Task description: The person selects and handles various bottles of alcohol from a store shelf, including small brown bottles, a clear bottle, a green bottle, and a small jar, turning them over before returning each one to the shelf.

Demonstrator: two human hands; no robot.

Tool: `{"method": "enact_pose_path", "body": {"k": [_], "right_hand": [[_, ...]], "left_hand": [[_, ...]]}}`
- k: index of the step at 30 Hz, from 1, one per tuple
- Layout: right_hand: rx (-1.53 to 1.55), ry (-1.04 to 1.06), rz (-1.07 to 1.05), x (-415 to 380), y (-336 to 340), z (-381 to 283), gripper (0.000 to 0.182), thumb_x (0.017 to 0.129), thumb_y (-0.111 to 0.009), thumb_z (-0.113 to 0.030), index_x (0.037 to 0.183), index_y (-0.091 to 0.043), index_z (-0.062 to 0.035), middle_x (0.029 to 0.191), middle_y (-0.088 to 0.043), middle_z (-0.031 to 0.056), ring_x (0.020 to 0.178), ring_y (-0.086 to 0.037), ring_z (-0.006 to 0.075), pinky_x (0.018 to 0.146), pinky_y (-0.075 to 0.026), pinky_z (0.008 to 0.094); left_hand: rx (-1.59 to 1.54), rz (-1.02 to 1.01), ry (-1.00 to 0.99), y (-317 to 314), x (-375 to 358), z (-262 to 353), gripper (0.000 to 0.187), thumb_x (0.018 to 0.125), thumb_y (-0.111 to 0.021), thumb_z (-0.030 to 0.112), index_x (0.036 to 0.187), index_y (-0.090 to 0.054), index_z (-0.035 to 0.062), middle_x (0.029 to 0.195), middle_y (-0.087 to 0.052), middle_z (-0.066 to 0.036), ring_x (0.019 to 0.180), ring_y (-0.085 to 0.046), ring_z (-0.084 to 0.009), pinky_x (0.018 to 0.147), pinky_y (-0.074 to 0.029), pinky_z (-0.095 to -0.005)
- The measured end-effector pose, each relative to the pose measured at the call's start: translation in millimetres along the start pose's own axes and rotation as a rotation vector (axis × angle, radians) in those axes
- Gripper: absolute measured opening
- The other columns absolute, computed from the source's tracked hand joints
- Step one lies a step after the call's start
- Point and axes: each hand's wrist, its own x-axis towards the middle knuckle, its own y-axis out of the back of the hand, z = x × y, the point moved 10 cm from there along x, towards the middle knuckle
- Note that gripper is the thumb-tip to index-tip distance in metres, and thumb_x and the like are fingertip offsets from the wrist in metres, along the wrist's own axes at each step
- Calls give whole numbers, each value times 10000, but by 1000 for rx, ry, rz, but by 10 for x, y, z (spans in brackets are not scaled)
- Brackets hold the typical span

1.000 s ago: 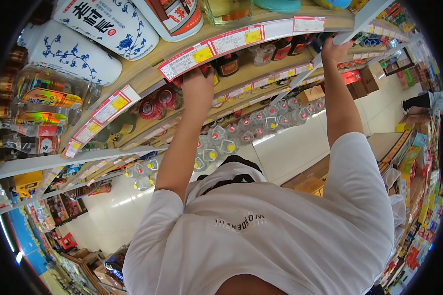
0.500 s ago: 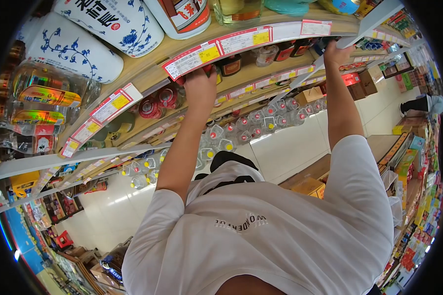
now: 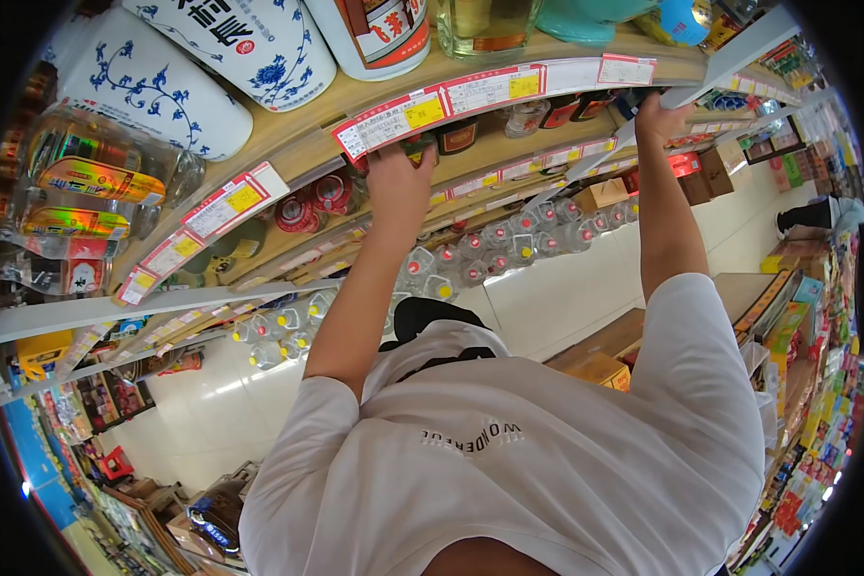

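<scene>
My left hand (image 3: 400,182) reaches in below the price-tag strip (image 3: 442,104), onto the second shelf. Its fingers curl around a dark green thing (image 3: 417,146), mostly hidden by the hand and the strip. Dark-labelled bottles (image 3: 458,135) stand just right of it, and red-capped containers (image 3: 333,193) to its left. Farther right, beside the shelf upright (image 3: 600,146), my right hand (image 3: 660,123) reaches into the same level. A dark object (image 3: 632,101) shows at its fingers, which are partly hidden; I cannot make out what it is.
Blue-and-white bottles (image 3: 154,91) and clear bottles (image 3: 86,182) crowd the top shelf. Large clear jugs (image 3: 523,240) stand on the floor below. Cardboard boxes (image 3: 600,368) and packed goods line the right side. A person's legs (image 3: 804,219) show at far right.
The view has shifted slightly, so the shelf sits a little farther right. More of the dark green thing shows at my left hand. My right hand stays at about the same place by the upright.
</scene>
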Motion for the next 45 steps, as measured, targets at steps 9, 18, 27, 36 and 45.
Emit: {"method": "enact_pose_path", "body": {"k": [9, 18, 27, 36, 45], "right_hand": [[-107, -2, 27, -48, 100, -149, 576, 714, -636, -290, 1145, -424, 29, 1022, -592, 307, 967, -576, 483, 847, -460, 537], [-45, -9, 63, -44, 68, -64, 562, 700, -668, -319, 1073, -442, 34, 995, -603, 300, 950, -585, 472, 826, -468, 524], [-112, -68, 5, -59, 42, -43, 585, 713, -656, -280, 1167, -428, 10, 1056, -604, 262, 993, -584, 444, 853, -462, 503], [-109, -68, 5, -25, 14, 36, 631, 712, -654, -283, 1223, -412, -2, 1108, -595, 243, 1021, -577, 435, 875, -456, 494], [-168, 3, 75, -23, 43, -8, 566, 697, -670, -328, 1090, -471, 28, 970, -620, 279, 916, -600, 467, 819, -469, 535]], "left_hand": [[-427, 65, -142, 582, -471, 224, 437, 806, -681, 7, 1191, -474, 19, 1195, -447, -158, 716, -616, -148, 551, -527, -251], [-736, 94, 442, 697, -475, -682, 360, 867, -638, 46, 1173, -456, -1, 1078, -543, -97, 726, -628, -128, 434, -471, -218], [-503, -130, 405, 426, -196, -766, 403, 836, -699, 169, 1140, -525, -31, 788, -640, -99, 533, -609, -138, 391, -428, -270], [-144, -52, 73, 412, -82, -709, 387, 795, -713, 251, 1073, -601, 6, 691, -649, -144, 551, -618, -286, 539, -481, -383], [-49, 48, -18, 489, -94, -529, 319, 771, -718, 234, 953, -614, -7, 857, -642, -205, 785, -588, -424, 718, -466, -476]]}}
